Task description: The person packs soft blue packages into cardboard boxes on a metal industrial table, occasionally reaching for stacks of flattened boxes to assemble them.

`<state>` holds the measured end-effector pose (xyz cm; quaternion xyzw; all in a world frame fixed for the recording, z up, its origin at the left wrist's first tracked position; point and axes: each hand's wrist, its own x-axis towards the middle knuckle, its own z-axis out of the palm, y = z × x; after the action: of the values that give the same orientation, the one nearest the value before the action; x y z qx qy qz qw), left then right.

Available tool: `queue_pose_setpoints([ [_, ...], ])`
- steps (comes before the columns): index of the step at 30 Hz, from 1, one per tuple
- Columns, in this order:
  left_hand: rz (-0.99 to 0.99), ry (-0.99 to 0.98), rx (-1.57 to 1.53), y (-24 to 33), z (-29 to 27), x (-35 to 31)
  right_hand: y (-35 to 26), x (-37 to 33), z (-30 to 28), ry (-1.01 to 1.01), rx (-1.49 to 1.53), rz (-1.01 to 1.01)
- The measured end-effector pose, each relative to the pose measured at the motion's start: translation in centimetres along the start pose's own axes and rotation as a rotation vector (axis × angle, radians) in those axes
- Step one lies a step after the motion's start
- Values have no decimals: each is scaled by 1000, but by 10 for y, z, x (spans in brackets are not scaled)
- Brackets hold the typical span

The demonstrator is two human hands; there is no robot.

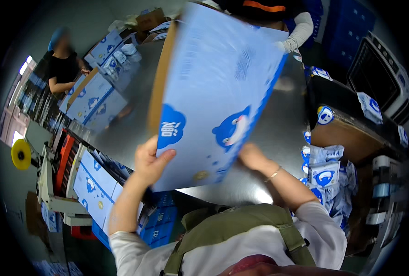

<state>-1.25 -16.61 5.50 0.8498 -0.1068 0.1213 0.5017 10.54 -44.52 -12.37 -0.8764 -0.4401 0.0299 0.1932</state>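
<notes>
Wearer's body, seen from above: white short-sleeved shirt (255,250) under an olive-green apron (234,221) with broad webbing straps (292,240) joined by a dark buckle. The right hand (254,157) carries a thin metal bracelet (274,174) at the wrist; the left hand (150,161) is bare, unadorned.

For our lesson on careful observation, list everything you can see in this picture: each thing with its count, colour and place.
Flat blue-and-white printed cardboard carton: one, held up at centre.
Shiny steel table: one, grey, under the carton.
Assembled blue-and-white cartons: several, far left of table.
Small white-and-blue packets: a pile, right.
Yellow tape roll: one, left edge.
Co-worker's black sleeve: one, upper left.
Left hand: grips the carton's lower edge.
Right hand: grips the same edge, gold bracelet at wrist.
</notes>
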Motion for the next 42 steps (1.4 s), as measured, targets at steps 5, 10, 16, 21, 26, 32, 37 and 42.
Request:
queue_pose_setpoints([
  [5,-27,-361,447,8,6,0,-137,29,-100,567,190,-494],
  [10,-73,-339,506,18,-10,18,-95,74,-123,-19,-249,-382],
  [16,-635,-30,747,-118,-129,-11,-47,52,-36,375,-51,-523],
  [21,-592,107,544,-161,-135,-11,-60,31,70,183,-10,1],
  [26,-538,145,515,-154,-139,-5,-55,72,65,292,142,-30],
  [32,-491,284,701,-185,-161,-18,-33,26,63,173,101,251],
  [37,-608,186,569,-209,-184,-15,-19,-30,62,245,168,93],
  [42,-526,166,643,-208,-190,-18,21,-62,54,340,323,-73],
])
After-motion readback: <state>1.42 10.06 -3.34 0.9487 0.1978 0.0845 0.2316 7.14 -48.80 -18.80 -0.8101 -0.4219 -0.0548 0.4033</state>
